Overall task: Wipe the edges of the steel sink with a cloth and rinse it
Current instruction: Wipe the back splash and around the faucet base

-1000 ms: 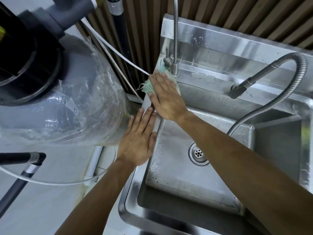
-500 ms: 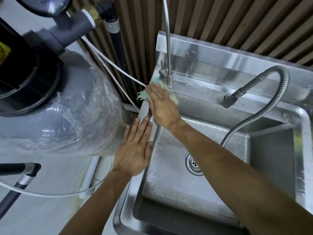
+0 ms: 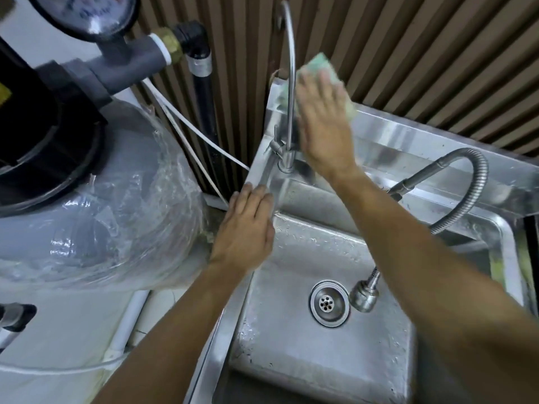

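The steel sink (image 3: 294, 330) fills the lower right, its basin wet around the drain (image 3: 329, 304). My right hand (image 3: 323, 126) presses a pale green cloth (image 3: 320, 64) flat against the sink's raised back splash at the far left corner, just right of the thin gooseneck tap (image 3: 288, 83). The cloth shows above and beside my fingers; the rest is under my palm. My left hand (image 3: 245, 231) lies flat, fingers together, on the sink's left rim, holding nothing.
A grey tank (image 3: 96, 217) wrapped in clear plastic crowds the sink's left side, with pipes and a gauge above. A flexible metal spray hose (image 3: 466, 182) arcs over the right of the basin, its head (image 3: 364, 295) hanging near the drain. Slatted wall behind.
My right hand has slid the cloth from the left corner of the rim up onto the back splash behind the tap. My left hand has stayed on the left rim. The view has tilted down.
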A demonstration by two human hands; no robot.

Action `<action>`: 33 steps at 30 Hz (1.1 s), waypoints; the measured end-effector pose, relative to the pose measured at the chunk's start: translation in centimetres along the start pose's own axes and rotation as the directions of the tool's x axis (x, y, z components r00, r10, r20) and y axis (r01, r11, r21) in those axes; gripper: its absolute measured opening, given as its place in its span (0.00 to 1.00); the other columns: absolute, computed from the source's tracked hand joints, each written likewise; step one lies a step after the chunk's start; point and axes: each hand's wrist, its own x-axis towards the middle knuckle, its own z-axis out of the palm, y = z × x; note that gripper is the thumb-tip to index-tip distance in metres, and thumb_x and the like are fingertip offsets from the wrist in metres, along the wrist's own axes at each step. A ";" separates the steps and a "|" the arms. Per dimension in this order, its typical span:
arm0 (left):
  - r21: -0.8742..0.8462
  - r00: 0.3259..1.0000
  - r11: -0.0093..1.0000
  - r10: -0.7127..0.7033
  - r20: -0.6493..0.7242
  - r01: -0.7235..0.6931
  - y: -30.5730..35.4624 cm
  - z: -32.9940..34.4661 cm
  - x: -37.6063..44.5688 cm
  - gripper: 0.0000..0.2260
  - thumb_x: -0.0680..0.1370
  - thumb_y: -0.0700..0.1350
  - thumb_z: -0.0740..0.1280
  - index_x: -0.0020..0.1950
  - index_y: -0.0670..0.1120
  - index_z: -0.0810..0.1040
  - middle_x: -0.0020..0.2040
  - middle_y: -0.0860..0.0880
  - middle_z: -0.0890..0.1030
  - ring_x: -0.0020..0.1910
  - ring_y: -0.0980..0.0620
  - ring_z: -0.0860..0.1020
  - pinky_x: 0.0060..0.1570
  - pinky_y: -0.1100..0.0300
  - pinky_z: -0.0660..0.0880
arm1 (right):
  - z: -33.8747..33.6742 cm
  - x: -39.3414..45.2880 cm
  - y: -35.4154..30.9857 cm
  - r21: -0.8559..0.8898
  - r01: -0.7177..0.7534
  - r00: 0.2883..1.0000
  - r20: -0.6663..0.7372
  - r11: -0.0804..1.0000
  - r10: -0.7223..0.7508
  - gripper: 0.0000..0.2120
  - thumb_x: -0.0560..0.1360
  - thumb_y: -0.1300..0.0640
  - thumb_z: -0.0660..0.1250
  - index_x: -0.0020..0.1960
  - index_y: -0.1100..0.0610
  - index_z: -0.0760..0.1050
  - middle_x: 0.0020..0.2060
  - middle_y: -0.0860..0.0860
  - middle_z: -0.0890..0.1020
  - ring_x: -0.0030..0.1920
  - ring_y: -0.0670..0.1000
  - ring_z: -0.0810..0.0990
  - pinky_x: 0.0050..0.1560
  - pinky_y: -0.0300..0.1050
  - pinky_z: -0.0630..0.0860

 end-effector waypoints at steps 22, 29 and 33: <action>0.131 0.993 0.990 -0.059 0.098 0.046 -1.3 1.9 1.0 0.30 0.84 0.55 0.40 0.85 0.46 0.48 0.85 0.49 0.44 0.84 0.48 0.41 0.82 0.46 0.40 | -0.3 2.0 6.7 -0.532 0.754 0.651 0.532 0.385 -0.541 0.32 0.86 0.50 0.49 0.84 0.57 0.39 0.84 0.55 0.48 0.83 0.59 0.51 0.82 0.56 0.47; 0.117 0.996 0.992 -0.059 0.066 0.051 -1.1 2.0 0.5 0.30 0.84 0.55 0.40 0.85 0.45 0.52 0.85 0.49 0.48 0.84 0.47 0.45 0.82 0.45 0.44 | -2.4 -3.8 8.7 -0.642 0.568 0.821 0.487 0.515 -0.298 0.36 0.84 0.55 0.54 0.83 0.54 0.34 0.84 0.54 0.44 0.83 0.58 0.48 0.81 0.56 0.40; 0.120 0.997 0.991 -0.068 0.040 0.063 -0.9 2.4 0.8 0.30 0.84 0.54 0.42 0.85 0.45 0.54 0.85 0.48 0.51 0.84 0.46 0.47 0.82 0.45 0.44 | -0.5 1.6 6.7 -0.538 0.768 0.637 0.582 0.347 -0.506 0.30 0.85 0.54 0.49 0.84 0.56 0.43 0.84 0.56 0.49 0.83 0.59 0.51 0.80 0.57 0.41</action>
